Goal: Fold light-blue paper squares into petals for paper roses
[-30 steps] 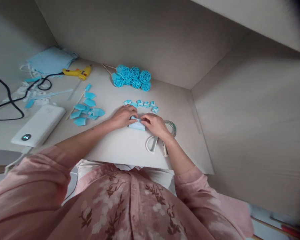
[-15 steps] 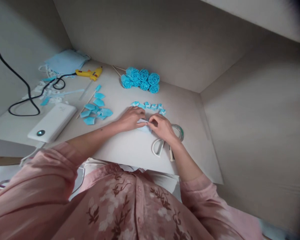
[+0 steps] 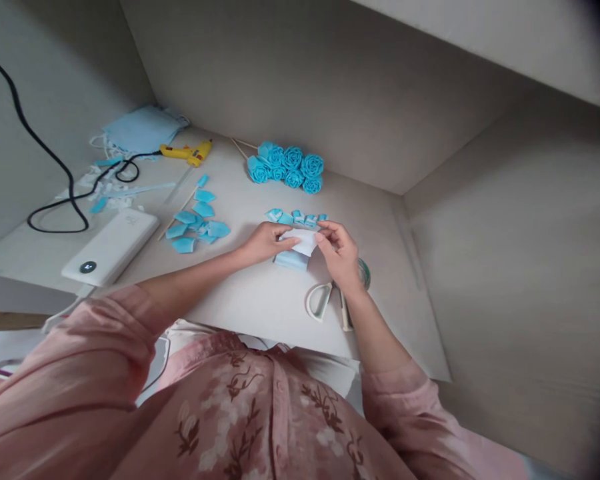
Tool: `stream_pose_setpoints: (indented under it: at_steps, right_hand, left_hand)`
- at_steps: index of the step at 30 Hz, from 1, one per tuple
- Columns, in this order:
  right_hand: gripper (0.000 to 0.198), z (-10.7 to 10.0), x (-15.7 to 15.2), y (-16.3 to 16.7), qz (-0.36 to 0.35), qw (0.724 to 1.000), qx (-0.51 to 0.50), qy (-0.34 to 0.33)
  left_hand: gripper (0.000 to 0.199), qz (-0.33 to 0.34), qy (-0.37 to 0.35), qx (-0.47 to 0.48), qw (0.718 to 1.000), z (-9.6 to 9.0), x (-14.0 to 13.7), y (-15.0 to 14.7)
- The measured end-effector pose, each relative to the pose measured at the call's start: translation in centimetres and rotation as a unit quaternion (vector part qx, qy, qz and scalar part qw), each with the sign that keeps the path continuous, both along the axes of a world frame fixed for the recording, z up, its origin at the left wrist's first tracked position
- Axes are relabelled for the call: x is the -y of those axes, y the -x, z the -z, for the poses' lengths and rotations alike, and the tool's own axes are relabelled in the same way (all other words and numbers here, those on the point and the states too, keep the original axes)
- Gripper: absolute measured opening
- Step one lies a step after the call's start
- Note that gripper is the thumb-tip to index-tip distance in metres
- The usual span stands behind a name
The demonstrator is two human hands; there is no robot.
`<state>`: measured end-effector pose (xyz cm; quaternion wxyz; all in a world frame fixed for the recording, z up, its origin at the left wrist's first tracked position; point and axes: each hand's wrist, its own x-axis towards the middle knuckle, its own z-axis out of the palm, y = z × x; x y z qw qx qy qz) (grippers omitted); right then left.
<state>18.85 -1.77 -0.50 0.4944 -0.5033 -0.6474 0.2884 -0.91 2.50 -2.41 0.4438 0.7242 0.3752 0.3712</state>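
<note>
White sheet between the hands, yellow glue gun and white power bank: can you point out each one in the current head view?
White sheet (image 3: 301, 242): head view, middle of its visible face.
Yellow glue gun (image 3: 193, 155): head view, its yellow body.
White power bank (image 3: 112, 244): head view, middle of its top face.

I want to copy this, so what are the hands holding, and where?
A small white sheet, likely mask fabric: the left hand pinches its left end, and the right hand pinches its right edge.
</note>
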Motion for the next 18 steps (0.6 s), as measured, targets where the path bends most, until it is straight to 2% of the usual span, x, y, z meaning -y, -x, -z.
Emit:
stream_pose_setpoints:
  at_steps: [2, 8, 13, 18]
  right_hand:
    - [0.031, 0.17, -0.09, -0.12, -0.02, 1.0, -0.01, 0.005]
    - [0.038, 0.51, -0.32, 0.01, -0.041, 0.999, 0.015, 0.009]
    - [0.041, 0.33, -0.17, 0.26, -0.057, 0.998, 0.037, -0.002]
    - [0.043, 0.36, -0.01, 0.11, -0.065, 0.997, 0.027, -0.012]
  left_hand:
    - [0.035, -0.005, 0.045, 0.045, 0.998, -0.04, 0.06, 0.0]
    - [0.044, -0.013, 0.055, 0.06, 0.997, -0.2, 0.16, 0.18]
    - [0.043, -0.004, 0.118, 0.111, 0.987, -0.24, 0.29, 0.06]
    - [0.044, -0.047, 0.149, 0.15, 0.976, -0.84, 0.19, 0.23]
